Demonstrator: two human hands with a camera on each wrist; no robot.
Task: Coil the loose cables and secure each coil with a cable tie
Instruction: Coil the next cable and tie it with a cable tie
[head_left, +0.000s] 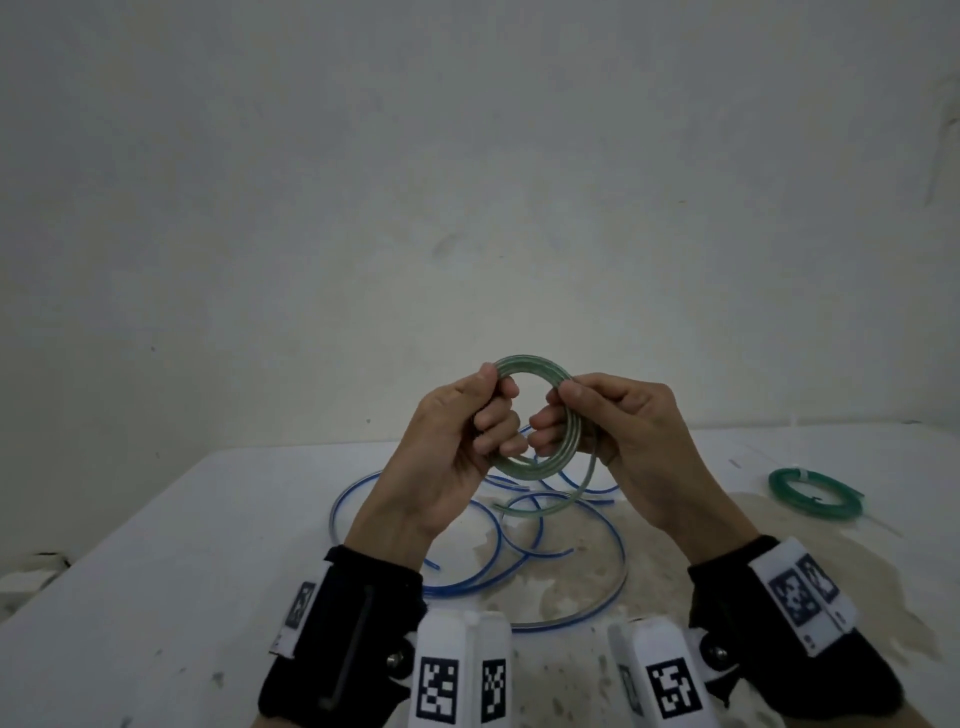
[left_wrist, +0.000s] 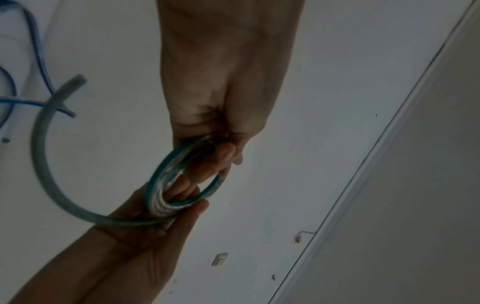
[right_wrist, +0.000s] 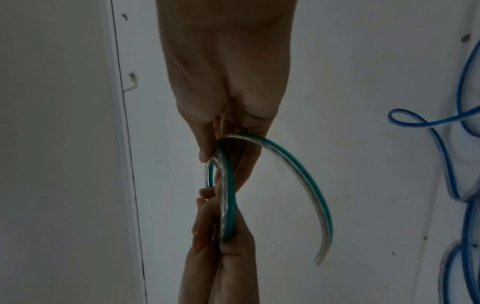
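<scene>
Green-and-clear flat cable, wound into a small coil, sits raised above the white table between both my hands. My left hand has its fingers curled through the ring from the left side, thumb pressed along the top of the turns. My right hand pinches the right side of the same coil, fingers wrapped round the stacked turns. One loose tail of that cable arcs down and away below the coil; the right wrist view shows it sweeping out past my fingers, cut end free. Beneath my hands, loose blue cable sprawls in open loops on the tabletop, over a brownish stain. Off to the right lies a second green coil, flat on the table, with a pale cable tie round its far edge.
</scene>
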